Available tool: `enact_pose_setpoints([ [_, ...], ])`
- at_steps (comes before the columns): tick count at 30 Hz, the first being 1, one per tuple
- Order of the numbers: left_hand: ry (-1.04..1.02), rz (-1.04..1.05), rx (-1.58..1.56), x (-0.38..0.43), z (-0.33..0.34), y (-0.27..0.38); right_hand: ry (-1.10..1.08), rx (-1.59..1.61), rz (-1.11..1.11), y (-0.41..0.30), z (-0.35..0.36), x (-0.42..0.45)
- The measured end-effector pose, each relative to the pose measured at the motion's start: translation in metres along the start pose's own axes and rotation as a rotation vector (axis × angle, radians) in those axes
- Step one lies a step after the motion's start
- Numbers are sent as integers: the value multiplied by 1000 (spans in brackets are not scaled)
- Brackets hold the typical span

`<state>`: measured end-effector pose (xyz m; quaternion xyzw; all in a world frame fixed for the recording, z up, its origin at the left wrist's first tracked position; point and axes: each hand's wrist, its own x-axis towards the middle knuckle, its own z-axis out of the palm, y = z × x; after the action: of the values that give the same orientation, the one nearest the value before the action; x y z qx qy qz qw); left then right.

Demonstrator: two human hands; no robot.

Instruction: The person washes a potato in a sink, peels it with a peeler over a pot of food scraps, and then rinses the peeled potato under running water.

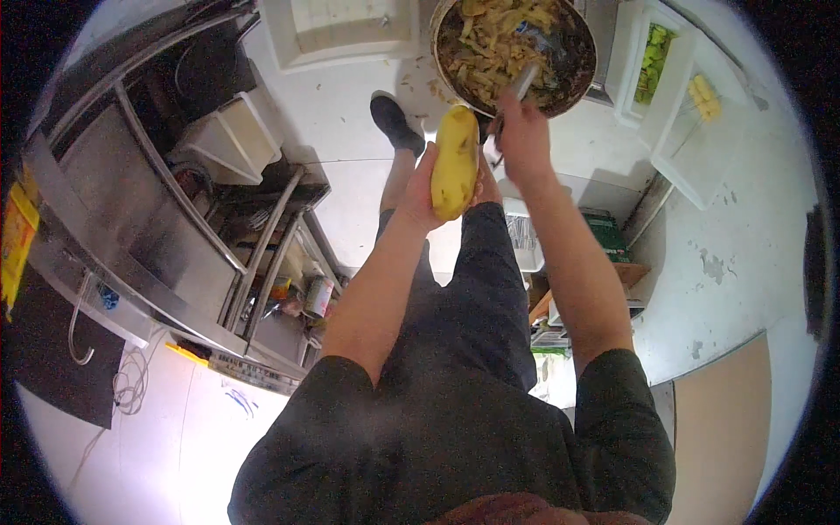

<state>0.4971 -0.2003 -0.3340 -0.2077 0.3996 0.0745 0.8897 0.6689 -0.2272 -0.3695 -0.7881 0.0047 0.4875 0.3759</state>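
A large peeled yellow potato with a few brown spots rests lengthwise in my left hand, above my legs. My right hand is wrapped around the grey handle of a hand tool, which looks like a peeler. Its working end is mostly hidden by the fingers, just right of the potato and apart from it. Beyond both hands stands a round, dark-stained pan holding many peelings and a scrap of clear plastic.
A white tub lies on the floor beyond my shoe, near scattered peel bits. On the right are a white box with green vegetables and a container with skewered yellow pieces. Metal shelving lines the left.
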Motion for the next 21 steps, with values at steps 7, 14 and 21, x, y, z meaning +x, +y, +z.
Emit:
enact_pose_setpoints([
  [7, -39, -51, 102, -2, 2, -7, 254, -162, -195, -18, -5, 46],
  [14, -19, -50, 188, -6, -4, 0, -24, -143, -102, 8, 4, 31],
  [21, 57, -24, 306, -13, 2, -2, 116, 9, 150, -37, -10, 44],
])
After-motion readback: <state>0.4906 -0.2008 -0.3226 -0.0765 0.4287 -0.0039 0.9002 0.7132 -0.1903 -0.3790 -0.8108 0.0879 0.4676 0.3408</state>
